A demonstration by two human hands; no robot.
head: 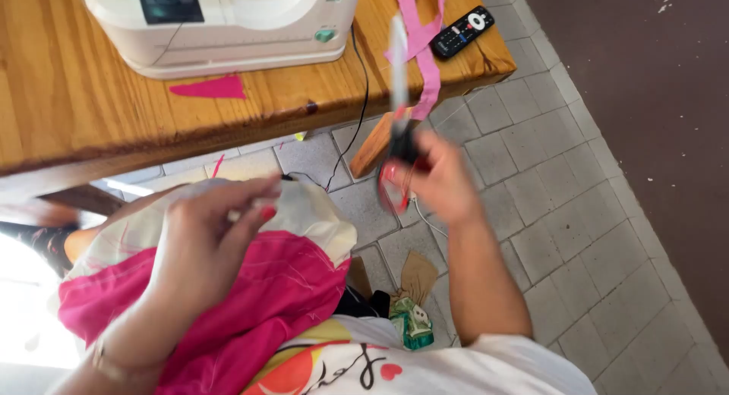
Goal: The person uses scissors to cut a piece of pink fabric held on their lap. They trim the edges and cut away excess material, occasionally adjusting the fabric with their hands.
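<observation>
Two hands of mine are busy over my lap, and I go from the big things down. Widest is the tiled floor [531, 190], grey blocks running off to a dark strip on the right. Next comes the wooden table [68, 84], with the white sewing machine [228, 23] standing on it, a dark cord hanging off the edge toward the floor. A pink triangle of fabric [209, 88] lies just in front of the machine, and a pink strip [425, 53] trails over the table's far corner beside a black remote [462, 32].

On my lap lies the pink cloth [250, 304], bunched, with a cream cloth [311, 213] folded over its upper edge. My left hand [209, 251] rests on that bundle, fingers curled and pinching the cream edge between thumb and forefinger. My right hand [437, 179] is closed around the dark handles of a pair of scissors [399, 99], blades pointing up and blurred, held above the floor and apart from the cloth.

As far as I can judge, some cutting is already done, given the loose pink pieces on the table; the bundle on my lap is not at the machine yet.

Smallest, a crumpled green packet [414, 323] sits on the floor by my knee; I cannot tell whether anything is in it
</observation>
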